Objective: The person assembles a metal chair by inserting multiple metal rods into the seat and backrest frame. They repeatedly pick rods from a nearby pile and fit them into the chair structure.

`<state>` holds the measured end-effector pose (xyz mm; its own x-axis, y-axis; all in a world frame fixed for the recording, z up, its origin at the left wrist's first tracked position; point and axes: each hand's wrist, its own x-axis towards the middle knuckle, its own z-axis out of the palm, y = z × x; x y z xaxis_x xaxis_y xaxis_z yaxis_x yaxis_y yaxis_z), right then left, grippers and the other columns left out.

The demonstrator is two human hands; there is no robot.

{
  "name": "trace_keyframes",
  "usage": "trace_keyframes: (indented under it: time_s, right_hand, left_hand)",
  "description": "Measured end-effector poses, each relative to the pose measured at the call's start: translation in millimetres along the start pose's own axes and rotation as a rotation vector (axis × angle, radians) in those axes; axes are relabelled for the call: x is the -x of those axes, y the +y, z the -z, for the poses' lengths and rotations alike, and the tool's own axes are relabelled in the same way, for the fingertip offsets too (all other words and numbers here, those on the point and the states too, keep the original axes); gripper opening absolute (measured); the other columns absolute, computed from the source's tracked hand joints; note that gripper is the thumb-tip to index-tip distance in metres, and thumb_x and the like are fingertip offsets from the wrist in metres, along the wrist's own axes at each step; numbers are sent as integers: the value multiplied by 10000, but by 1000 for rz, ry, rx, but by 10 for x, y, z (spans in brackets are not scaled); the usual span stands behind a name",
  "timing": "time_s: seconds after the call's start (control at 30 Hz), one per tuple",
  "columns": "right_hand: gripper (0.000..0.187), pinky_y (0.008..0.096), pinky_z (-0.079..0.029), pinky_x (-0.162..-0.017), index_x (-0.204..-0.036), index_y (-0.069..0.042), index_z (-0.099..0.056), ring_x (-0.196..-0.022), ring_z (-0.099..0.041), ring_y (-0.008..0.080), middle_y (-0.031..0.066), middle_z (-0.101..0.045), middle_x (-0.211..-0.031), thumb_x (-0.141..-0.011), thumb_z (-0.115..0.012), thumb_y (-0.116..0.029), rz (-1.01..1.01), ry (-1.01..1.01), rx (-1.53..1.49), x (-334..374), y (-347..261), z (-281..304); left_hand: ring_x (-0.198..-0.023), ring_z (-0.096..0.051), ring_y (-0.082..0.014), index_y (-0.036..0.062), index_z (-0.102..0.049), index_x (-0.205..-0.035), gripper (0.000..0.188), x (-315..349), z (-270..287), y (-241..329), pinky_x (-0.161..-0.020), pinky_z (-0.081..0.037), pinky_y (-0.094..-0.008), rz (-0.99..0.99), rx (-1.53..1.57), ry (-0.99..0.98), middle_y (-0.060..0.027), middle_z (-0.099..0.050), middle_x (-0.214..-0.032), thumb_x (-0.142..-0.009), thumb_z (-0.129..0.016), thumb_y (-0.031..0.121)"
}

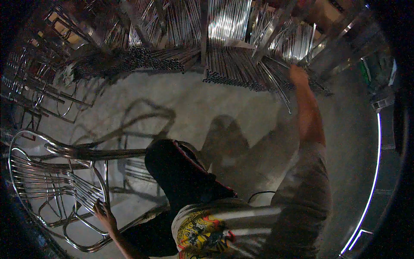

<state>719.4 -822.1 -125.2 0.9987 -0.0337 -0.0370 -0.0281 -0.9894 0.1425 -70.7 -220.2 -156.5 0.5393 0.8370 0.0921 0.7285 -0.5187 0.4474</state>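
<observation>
A shiny chair frame of bent metal tubes [51,149] with slatted bars stands at the left. My left hand [103,214] rests against the lower end of its slats, fingers apart and not wrapped round a bar. Far out to the right, my right arm stretches forward to a rack of long metal tubes. My right hand [298,74] is at the near ends of the thin metal tubes [276,86] there. Its fingers are small and dark among the tubes, so their grip does not show.
Stacked tubes [228,69] with open ends lie along the far side, between upright posts [204,34]. More bent metal frames [43,90] stand at the far left. My bent knee [168,164] is beside the chair frame. A bright light strip [376,159] curves along the right.
</observation>
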Motion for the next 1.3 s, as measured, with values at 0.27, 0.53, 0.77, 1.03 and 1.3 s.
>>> trace_keyframes:
  time_s: [0.27, 0.53, 0.77, 1.03, 1.3]
  right_hand:
    - [302, 500, -551, -801, -1088, -105, -678, -1017, -675, 362, 167, -688, -1106, -921, -494, -276, -61, 251, 189, 12, 527, 726]
    - [257, 474, -559, -748, -1017, -72, -684, -916, -688, 355, 146, -704, -992, -897, -557, -260, -242, 335, -246, -189, 655, 342]
    - [343, 489, -538, -812, -1028, 12, -675, -936, -666, 414, 200, -693, -1045, -930, -522, -279, -382, 343, -574, -135, 467, -28]
    - [345, 541, -503, -905, -1132, -11, -637, -1069, -621, 453, 233, -626, -1227, -945, -511, -273, -129, 128, -200, -387, 564, -90]
    - [352, 550, -483, -912, -1133, -25, -586, -1057, -620, 423, 228, -652, -1071, -976, -514, -332, -23, 41, -77, 306, 212, -312]
  left_hand:
    - [-1086, -499, -382, 17, -549, -1316, 480, -18, -27, 53, -948, -390, -473, -85, -99, 105, -211, -528, -1213, -982, -552, 362]
    - [-1033, -503, -354, 29, -557, -1313, 469, -2, -37, 97, -937, -389, -464, -38, -135, 95, -186, -542, -1183, -979, -555, 358]
    - [-1126, -489, -373, 19, -553, -1309, 474, -22, 30, 193, -990, -369, -470, -3, -118, 32, -196, -530, -1234, -983, -545, 364]
    - [-1212, -454, -400, 22, -540, -1337, 489, -12, 36, 243, -1036, -346, -485, -53, -87, 35, -224, -510, -1292, -988, -543, 365]
    - [-1193, -472, -394, -1, -534, -1334, 466, -17, 43, 198, -1019, -357, -487, 0, -156, 12, -224, -517, -1286, -1000, -530, 324]
